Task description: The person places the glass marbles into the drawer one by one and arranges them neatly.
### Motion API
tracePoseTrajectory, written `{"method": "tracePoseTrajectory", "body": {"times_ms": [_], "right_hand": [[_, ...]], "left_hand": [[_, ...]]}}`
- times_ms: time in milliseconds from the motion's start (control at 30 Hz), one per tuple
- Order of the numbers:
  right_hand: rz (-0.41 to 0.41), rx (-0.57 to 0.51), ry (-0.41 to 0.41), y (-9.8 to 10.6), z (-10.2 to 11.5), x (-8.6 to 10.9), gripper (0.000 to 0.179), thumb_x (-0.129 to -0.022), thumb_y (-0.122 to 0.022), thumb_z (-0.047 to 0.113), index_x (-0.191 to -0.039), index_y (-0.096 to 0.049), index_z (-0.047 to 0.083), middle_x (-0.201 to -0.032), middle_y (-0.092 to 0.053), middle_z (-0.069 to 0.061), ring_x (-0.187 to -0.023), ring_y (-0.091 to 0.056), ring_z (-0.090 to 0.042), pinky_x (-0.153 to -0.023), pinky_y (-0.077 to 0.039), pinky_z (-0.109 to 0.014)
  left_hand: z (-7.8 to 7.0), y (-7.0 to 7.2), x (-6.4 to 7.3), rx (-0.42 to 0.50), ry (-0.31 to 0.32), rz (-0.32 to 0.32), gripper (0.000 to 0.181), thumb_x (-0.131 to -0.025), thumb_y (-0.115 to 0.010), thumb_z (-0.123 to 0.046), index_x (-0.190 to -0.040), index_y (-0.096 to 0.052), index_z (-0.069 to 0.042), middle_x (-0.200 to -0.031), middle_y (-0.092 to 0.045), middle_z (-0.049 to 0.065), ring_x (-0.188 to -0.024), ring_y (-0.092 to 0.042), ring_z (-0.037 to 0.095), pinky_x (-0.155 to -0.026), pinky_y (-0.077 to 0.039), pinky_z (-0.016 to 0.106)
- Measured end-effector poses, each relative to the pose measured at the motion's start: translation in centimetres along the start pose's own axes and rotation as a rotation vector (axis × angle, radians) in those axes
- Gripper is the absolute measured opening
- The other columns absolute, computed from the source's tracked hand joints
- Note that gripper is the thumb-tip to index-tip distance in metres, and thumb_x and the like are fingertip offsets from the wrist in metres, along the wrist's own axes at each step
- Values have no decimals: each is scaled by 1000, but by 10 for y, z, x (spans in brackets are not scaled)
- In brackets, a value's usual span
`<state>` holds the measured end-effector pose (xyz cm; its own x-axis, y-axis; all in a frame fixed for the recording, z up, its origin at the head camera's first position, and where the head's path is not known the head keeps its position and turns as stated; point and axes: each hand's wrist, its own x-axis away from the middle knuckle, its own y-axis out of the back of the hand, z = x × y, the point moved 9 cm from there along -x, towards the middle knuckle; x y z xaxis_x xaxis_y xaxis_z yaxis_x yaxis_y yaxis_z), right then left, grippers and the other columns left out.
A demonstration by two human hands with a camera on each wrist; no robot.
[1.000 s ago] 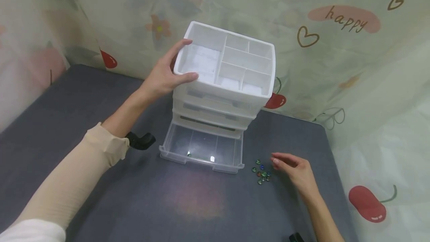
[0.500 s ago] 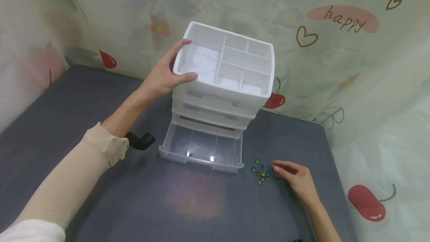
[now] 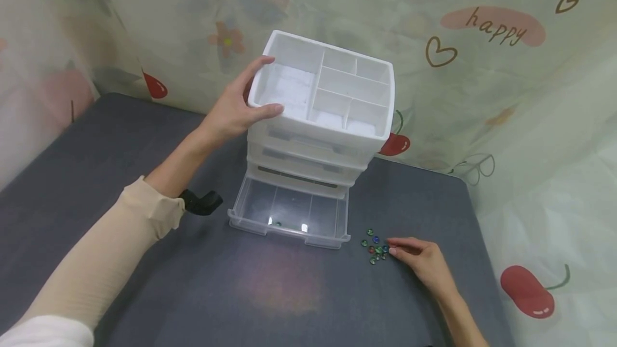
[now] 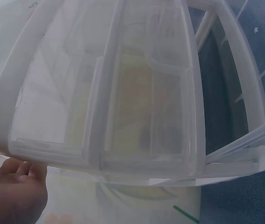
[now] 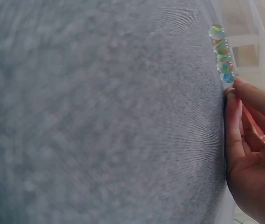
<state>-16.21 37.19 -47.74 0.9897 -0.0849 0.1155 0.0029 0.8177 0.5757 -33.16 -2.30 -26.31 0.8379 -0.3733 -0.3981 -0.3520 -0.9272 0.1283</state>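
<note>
A white plastic drawer unit (image 3: 308, 162) stands on the dark tabletop, topped by a divided tray (image 3: 355, 82). My left hand (image 3: 235, 106) grips its upper left corner, thumb at the front and fingers toward the back. The bottom clear drawer (image 3: 291, 205) is pulled out, with a small green marble (image 3: 278, 224) near its front wall. Right of the drawer lies a loose cluster of glass marbles (image 3: 378, 250), green, blue and reddish. My right hand (image 3: 429, 264) is low beside them, thumb and forefinger tips right at a blue marble (image 5: 227, 77) on the cluster's near side.
A patterned cloth (image 3: 496, 84) hangs behind and beside the table (image 3: 193, 283). The upper drawers (image 4: 146, 93) are closed. A black wrist mount (image 3: 201, 202) sticks out from the left forearm, close to the drawer's left side.
My right hand has come down and slightly left to the marbles' edge. The green marble in the drawer has rolled a little to the right. My left hand has stayed in place.
</note>
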Motion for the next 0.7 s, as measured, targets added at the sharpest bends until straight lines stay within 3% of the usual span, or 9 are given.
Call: {"method": "tracePoseTrajectory", "body": {"times_ms": [233,433,700], "right_hand": [[-21,22,69,-3,7,0,24,-72,-75,30,-94,-72,20,-91,-67,3,-85,-61,-12,-70,-47,-22],[-28,117,65,-5,10,2,23,-72,-75,33,-94,-72,25,-85,-65,8,-74,-59,-11,-61,-46,-24],[-68,177,97,-5,13,2,19,-75,-73,35,-93,-72,28,-81,-64,12,-73,-58,-8,-61,-45,-23]], "left_hand": [[-1,0,1,-20,13,-8,75,-77,-71,-7,-140,-30,-15,-136,-32,9,-107,-43,28,-74,-44,27],[-1,0,0,-53,11,-9,76,-78,-71,-8,-141,-30,-15,-134,-34,12,-106,-44,28,-74,-43,28],[-1,0,1,-38,9,-17,75,-77,-71,-7,-140,-30,-14,-132,-35,14,-105,-45,29,-73,-44,27]]}}
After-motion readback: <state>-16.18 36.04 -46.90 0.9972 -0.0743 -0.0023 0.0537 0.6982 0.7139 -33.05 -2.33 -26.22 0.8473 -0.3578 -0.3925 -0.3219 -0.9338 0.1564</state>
